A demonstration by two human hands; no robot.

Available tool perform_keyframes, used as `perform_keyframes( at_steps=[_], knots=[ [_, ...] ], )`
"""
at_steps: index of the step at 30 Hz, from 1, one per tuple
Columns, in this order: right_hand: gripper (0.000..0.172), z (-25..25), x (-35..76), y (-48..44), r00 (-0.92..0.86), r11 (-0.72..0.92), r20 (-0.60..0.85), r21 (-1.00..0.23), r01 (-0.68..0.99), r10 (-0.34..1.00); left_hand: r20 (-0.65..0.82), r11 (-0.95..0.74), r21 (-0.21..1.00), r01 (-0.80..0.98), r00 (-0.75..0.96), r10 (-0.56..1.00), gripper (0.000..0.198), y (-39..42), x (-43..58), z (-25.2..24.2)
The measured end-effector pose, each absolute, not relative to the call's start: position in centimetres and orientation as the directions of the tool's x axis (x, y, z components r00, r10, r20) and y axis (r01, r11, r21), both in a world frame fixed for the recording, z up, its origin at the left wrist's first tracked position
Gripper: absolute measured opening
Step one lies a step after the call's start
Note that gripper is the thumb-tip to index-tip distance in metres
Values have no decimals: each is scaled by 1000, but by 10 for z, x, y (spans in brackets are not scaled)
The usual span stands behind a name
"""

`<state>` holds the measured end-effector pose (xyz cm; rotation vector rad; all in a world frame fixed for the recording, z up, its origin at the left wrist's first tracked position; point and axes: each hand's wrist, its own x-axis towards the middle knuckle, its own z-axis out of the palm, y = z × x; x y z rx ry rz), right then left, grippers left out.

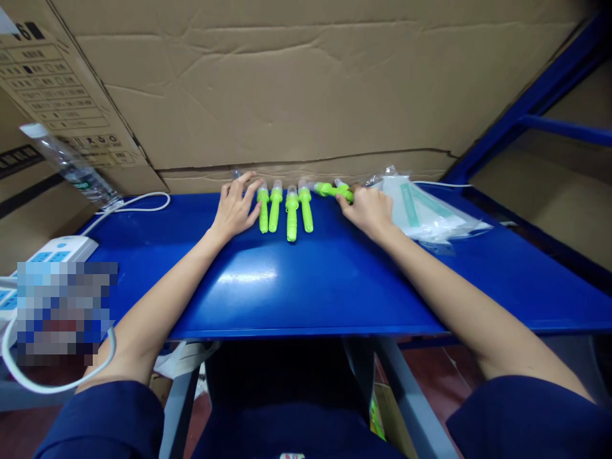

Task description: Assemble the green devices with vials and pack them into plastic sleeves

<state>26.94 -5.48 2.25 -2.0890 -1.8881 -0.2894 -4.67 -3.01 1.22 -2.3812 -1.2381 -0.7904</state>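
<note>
Landmark: the row of four green pens (285,207), lying side by side near the far edge of the blue surface (306,280), clear caps toward the cardboard wall (306,95). Far to the left of the row, a white power strip (57,250) and a plastic bottle (71,167) sit at the surface's left end. Immediately left of the row, my left hand (234,207) lies flat, fingers spread, holding nothing, its fingertips touching the leftmost pen. Immediately right of the row, my right hand (366,207) pinches a fifth green pen (329,189), which lies crosswise. Farther right of the row, clear plastic bags (425,210) are stacked beside that hand.
</note>
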Motion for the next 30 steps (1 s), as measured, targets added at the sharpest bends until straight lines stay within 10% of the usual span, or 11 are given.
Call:
perform_keyframes(
  at_steps=[9,30],
  knots=[
    [59,11,248,-63,-93,125,275,-101,987,957,612,-547,-70,834,469,637,51,-29,-48,12],
    [43,17,267,-54,4,35,325,-114,993,946,683,-436,-57,898,354,639,49,-23,-50,6]
  ],
)
